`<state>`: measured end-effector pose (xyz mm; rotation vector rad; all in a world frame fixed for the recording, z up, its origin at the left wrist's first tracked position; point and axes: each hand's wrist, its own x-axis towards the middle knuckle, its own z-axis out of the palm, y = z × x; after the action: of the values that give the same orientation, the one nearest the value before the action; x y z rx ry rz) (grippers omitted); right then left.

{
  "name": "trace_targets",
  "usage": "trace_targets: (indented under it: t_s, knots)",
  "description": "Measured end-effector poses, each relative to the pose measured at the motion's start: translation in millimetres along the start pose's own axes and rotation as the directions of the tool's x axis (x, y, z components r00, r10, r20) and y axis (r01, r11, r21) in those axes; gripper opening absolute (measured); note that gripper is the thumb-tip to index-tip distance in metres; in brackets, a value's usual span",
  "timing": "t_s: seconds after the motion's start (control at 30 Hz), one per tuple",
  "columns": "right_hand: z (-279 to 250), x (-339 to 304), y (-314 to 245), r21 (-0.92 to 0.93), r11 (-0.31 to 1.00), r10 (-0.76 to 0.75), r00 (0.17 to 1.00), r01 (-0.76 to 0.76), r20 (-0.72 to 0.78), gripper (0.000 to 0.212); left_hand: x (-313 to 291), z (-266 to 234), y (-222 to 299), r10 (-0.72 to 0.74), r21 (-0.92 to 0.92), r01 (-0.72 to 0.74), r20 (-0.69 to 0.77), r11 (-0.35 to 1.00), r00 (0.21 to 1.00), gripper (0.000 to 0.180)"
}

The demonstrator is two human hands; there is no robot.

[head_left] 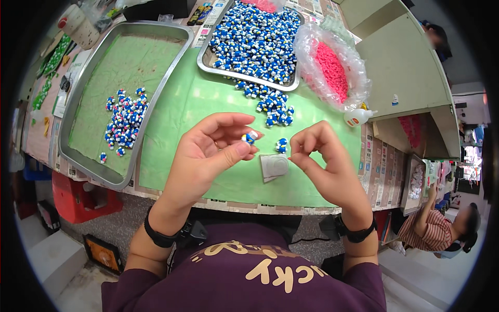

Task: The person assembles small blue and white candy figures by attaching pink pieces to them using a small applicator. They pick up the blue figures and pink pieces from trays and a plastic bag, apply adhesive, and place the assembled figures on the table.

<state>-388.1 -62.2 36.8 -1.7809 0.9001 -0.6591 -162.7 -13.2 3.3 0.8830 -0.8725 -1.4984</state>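
Piece [251,137], blue-and-white with yellow, sits pinched in left fingers [232,154]; right fingers [307,165] nearly meet, contents unclear.

Held figurine [250,137]: blue and white. Piled figurines [254,44]: blue and white, yellow accents. Tabletop cover [171,114]: plain light green. Bagged pieces [331,72]: bright pink. Stool [78,202]: red. Shirt [223,283]: purple, cream-lettered. Co-worker's top [429,234]: striped, seemingly rust and cream (rim distortion).

Head-worn fisheye, downward over nearby table [234,187]
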Motion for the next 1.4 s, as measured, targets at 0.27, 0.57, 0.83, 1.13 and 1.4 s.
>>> trace_targets:
  t_s: [0.27,0.57,0.83,1.13,1.4]
  knots:
    - [15,-3,-24,0.446,0.881,-0.083,0.979,0.158,-0.184,0.029,3,22,2,-0.062,-0.154,0.071,0.063,0.986,0.996,0.027]
    - [29,-4,-18,0.253,0.917,-0.230,0.928,0.308,-0.294,0.027,-3,38,0,0.202,0.010,-0.202,0.027,0.979,0.979,0.025]
    - [33,-3,-17,0.017,0.938,-0.325,0.893,0.347,-0.312,0.026,-4,35,-9,0.466,0.291,-0.467,0.076,0.835,0.881,0.026]
    - [31,-4,-21,0.021,0.883,-0.442,0.846,0.469,-0.297,0.027,-8,38,-1,0.380,0.115,-0.386,0.076,0.915,0.922,0.026]
    - [27,-8,-21,-0.086,0.872,-0.485,0.827,0.482,-0.284,0.029,-9,40,-1,0.395,0.110,-0.405,0.097,0.908,0.913,0.026]
